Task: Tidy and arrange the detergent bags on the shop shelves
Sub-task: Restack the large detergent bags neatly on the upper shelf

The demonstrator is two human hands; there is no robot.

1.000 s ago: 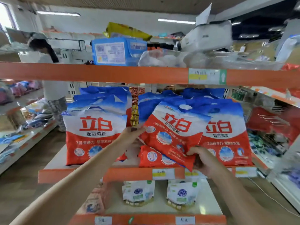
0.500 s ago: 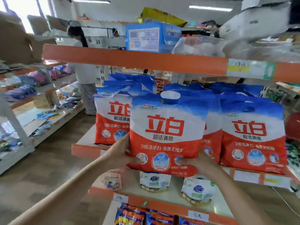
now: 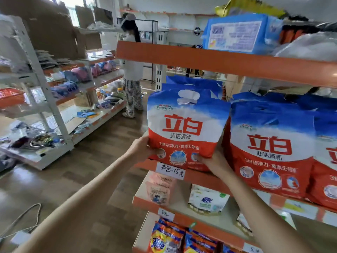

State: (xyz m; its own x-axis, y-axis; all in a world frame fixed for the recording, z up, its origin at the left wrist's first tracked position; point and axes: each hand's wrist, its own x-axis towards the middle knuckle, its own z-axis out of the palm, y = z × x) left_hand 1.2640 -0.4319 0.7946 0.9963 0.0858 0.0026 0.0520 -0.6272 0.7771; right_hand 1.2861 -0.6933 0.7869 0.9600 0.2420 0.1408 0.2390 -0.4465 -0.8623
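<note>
**Head view: detergent bag held upright at the shelf's left end**

Head camera looks down at both bare hands holding one detergent bag (image 3: 186, 128) at the left end of the middle shelf (image 3: 204, 177), over its orange front edge. The bag stands upright, its long axis vertical, the blue top with the cut-out handle pointing up and the red bottom down; its printed face is turned toward the camera.

The left hand (image 3: 141, 149) grips the bag's lower left corner, fingers curled round behind it and the thumb lying on the front. The right hand (image 3: 212, 162) grips the lower right corner, thumb pressed on the red front, the other fingers hidden behind the bag. Whether the bag's base touches the shelf cannot be told.

More bags of the same kind stand directly behind it, and a second row (image 3: 269, 143) stands just to its right, also upright and facing forward. A handwritten price label (image 3: 170, 171) sits on the shelf edge just below the held bag. White pouches (image 3: 207, 199) stand on the shelf below, and orange packets (image 3: 165, 238) on the lowest one.
</note>
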